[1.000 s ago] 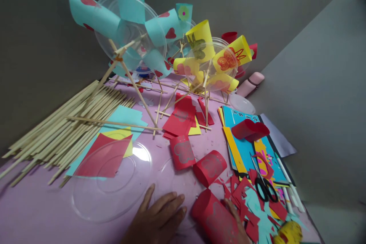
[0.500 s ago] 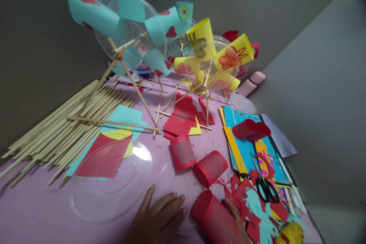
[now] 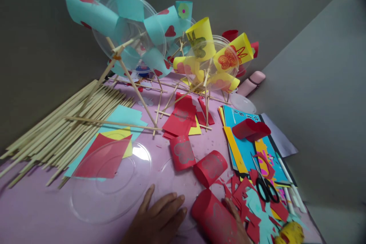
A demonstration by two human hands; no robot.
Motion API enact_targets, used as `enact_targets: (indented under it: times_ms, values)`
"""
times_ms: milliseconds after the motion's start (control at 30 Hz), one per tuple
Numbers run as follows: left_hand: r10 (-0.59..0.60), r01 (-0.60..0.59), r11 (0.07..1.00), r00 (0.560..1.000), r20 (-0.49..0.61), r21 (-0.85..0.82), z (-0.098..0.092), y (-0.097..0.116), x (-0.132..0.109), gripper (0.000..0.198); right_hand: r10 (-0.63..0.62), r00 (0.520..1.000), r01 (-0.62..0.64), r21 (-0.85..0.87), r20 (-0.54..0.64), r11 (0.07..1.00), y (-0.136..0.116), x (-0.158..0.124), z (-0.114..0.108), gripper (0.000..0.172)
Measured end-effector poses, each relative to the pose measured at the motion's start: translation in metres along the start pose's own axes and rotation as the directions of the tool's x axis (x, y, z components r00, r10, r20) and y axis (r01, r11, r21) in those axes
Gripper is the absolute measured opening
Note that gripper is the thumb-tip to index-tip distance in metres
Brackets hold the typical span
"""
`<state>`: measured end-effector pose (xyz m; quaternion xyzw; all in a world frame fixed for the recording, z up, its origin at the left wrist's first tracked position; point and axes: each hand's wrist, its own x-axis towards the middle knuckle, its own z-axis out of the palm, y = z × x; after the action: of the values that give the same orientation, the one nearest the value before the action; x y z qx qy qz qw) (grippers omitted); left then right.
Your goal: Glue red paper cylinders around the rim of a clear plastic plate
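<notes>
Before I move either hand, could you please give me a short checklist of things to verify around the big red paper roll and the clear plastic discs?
1. Left hand lies flat and open on the small clear plastic disc: ok.
2. Right hand touches the red paper roll: ok. Firm grip: cannot tell, as the hand is partly out of view.
3. Black-handled scissors lie apart from both hands: ok.
4. Two smaller red paper rolls lie clear of the hands: ok.
5. Large clear plastic plate free of paper: not ok, the red paper sheet overlaps it.
</notes>
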<state>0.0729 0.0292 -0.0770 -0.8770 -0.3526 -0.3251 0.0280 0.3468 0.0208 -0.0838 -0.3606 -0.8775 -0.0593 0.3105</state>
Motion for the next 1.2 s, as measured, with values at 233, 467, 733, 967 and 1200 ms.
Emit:
enact_targets:
  times_ms: [233, 467, 733, 967, 1200]
  values:
    - [-0.006, 0.007, 1.0, 0.999, -0.04, 0.002, 0.002, 0.0, -0.002, 0.039, 0.0, 1.0, 0.0, -0.012, -0.023, 1.0, 0.001, -0.003, 0.003, 0.055]
    - [-0.036, 0.034, 0.999, 0.993, -0.11, -0.018, 0.006, 0.001, -0.001, 0.036, 0.017, 1.0, -0.017, -0.006, 0.014, 1.0, 0.002, -0.002, -0.001, 0.062]
    - [0.014, -0.015, 1.0, 0.999, 0.033, 0.018, -0.006, -0.001, 0.001, 0.039, 0.024, 0.999, -0.025, 0.006, 0.038, 1.0, -0.001, 0.005, -0.002, 0.065]
    - [0.02, -0.02, 1.0, 0.999, 0.044, 0.012, -0.004, -0.002, 0.0, 0.037, 0.015, 0.999, -0.016, 0.02, 0.033, 1.0, -0.001, 0.004, 0.0, 0.064]
    - [-0.008, 0.008, 1.0, 0.999, -0.037, -0.011, 0.003, 0.0, -0.002, 0.039, 0.009, 1.0, -0.009, 0.02, 0.001, 1.0, 0.005, -0.009, 0.003, 0.06]
